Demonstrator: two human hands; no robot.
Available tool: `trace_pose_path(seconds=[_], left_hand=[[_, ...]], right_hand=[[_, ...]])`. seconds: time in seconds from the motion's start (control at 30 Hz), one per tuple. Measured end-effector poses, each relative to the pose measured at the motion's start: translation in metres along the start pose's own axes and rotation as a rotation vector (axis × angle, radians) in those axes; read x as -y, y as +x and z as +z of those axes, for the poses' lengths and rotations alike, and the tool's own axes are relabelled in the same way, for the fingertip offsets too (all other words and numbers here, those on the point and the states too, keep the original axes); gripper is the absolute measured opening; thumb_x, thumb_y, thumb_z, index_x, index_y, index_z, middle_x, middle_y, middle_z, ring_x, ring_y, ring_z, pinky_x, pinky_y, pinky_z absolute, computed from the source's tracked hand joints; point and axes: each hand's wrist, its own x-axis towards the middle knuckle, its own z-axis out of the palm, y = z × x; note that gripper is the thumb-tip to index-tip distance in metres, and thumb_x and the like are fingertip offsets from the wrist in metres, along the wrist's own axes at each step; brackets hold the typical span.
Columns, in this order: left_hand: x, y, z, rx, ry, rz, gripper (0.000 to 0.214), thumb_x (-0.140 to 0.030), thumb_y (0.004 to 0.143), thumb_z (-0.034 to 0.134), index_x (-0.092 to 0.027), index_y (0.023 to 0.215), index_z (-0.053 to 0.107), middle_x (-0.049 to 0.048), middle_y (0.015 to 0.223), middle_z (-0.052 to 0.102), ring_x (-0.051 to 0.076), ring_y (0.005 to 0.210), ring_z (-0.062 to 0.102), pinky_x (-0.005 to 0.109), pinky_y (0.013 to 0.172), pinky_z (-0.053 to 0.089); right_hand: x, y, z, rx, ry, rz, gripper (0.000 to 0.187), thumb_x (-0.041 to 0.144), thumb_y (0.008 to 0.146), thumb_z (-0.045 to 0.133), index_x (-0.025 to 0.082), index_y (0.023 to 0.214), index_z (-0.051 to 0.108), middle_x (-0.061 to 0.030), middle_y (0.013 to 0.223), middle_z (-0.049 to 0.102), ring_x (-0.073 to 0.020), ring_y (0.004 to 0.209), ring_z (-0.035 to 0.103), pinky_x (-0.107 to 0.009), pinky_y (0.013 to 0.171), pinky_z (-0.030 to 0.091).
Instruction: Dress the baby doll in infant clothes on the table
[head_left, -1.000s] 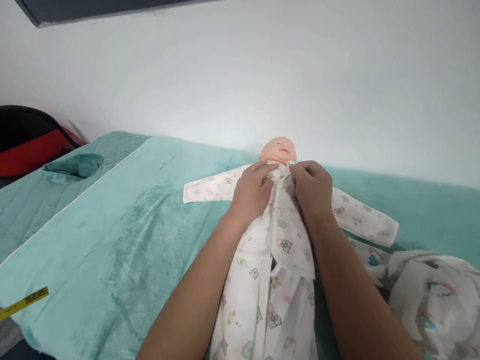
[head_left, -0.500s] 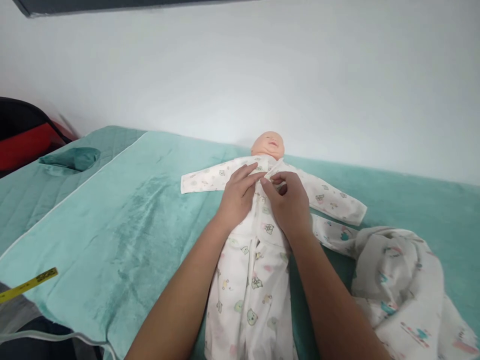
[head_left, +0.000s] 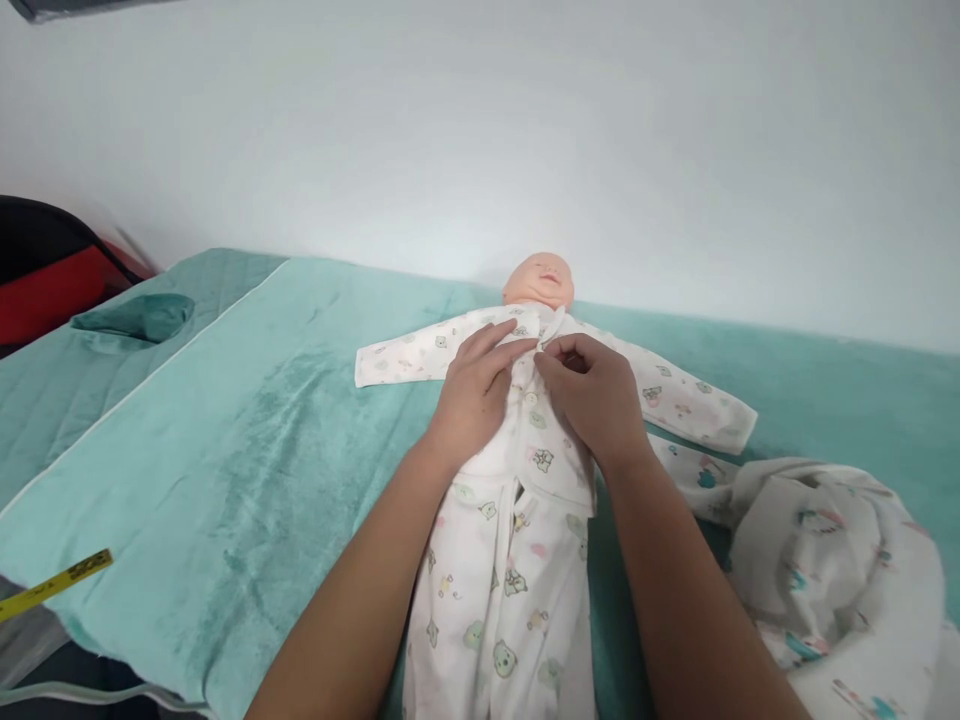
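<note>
A baby doll (head_left: 538, 281) lies on its back on a teal blanket (head_left: 247, 440), head toward the wall. It wears a white printed sleepsuit (head_left: 510, 570) with sleeves spread out to both sides. My left hand (head_left: 474, 392) rests on the doll's chest, its fingers pressed on the left front panel beside the button line. My right hand (head_left: 592, 397) is curled and pinches the right front panel at the upper chest, fingertips meeting those of the left hand. A small button shows just below the fingertips.
A pile of white printed cloth (head_left: 832, 570) lies at the right. A teal pouch (head_left: 135, 318) sits on the quilted cover at the far left, beside a red and black bag (head_left: 52, 285). A yellow tape measure (head_left: 56, 585) pokes in at the lower left edge.
Both hands have come down from the doll's collar to its upper chest and stay pinched on the front opening. The view has shifted slightly.
</note>
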Motion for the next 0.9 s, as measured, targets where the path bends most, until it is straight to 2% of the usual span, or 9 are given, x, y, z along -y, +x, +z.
trace_pose_path(seconds=[0.17, 0.33, 0.63, 0.9], left_hand=[[-0.0016, -0.0006, -0.0001, -0.001, -0.004, -0.002, 0.042, -0.017, 0.095, 0.035, -0.030, 0.124, 0.062, 0.0005, 0.148, 0.049, 0.020, 0.141, 0.037, 0.045, 0.118, 0.033], [-0.0020, -0.0014, -0.0005, 0.011, 0.004, 0.002, 0.043, -0.016, 0.095, 0.033, -0.031, 0.123, 0.062, -0.0005, 0.149, 0.048, 0.020, 0.142, 0.035, 0.045, 0.118, 0.032], [-0.0050, -0.0010, -0.0014, 0.038, 0.038, 0.004, 0.043, -0.018, 0.097, 0.032, -0.030, 0.127, 0.060, 0.0012, 0.150, 0.045, 0.022, 0.143, 0.032, 0.047, 0.119, 0.030], [-0.0077, -0.0004, -0.0064, 0.034, -0.061, -0.031, 0.041, -0.018, 0.096, 0.036, -0.030, 0.128, 0.058, 0.0025, 0.149, 0.046, 0.021, 0.143, 0.035, 0.046, 0.119, 0.029]], right_hand=[[-0.0026, 0.0002, -0.0048, 0.047, 0.213, 0.073, 0.010, 0.029, 0.072, 0.061, 0.020, 0.067, 0.057, 0.0069, 0.051, 0.047, -0.0084, 0.045, 0.036, -0.024, 0.047, 0.029], [-0.0056, 0.0030, -0.0040, 0.031, 0.309, 0.110, 0.012, 0.029, 0.070, 0.064, 0.020, 0.068, 0.057, 0.0075, 0.049, 0.045, -0.0078, 0.042, 0.034, -0.023, 0.042, 0.026], [-0.0069, 0.0050, -0.0041, 0.025, 0.185, 0.050, 0.018, 0.037, 0.074, 0.067, 0.019, 0.074, 0.068, 0.0042, 0.057, 0.056, -0.0087, 0.049, 0.039, -0.024, 0.051, 0.034], [-0.0039, 0.0037, -0.0012, -0.119, 0.084, 0.090, 0.011, 0.031, 0.072, 0.064, 0.020, 0.069, 0.064, 0.0026, 0.062, 0.059, -0.0109, 0.055, 0.048, -0.026, 0.056, 0.039]])
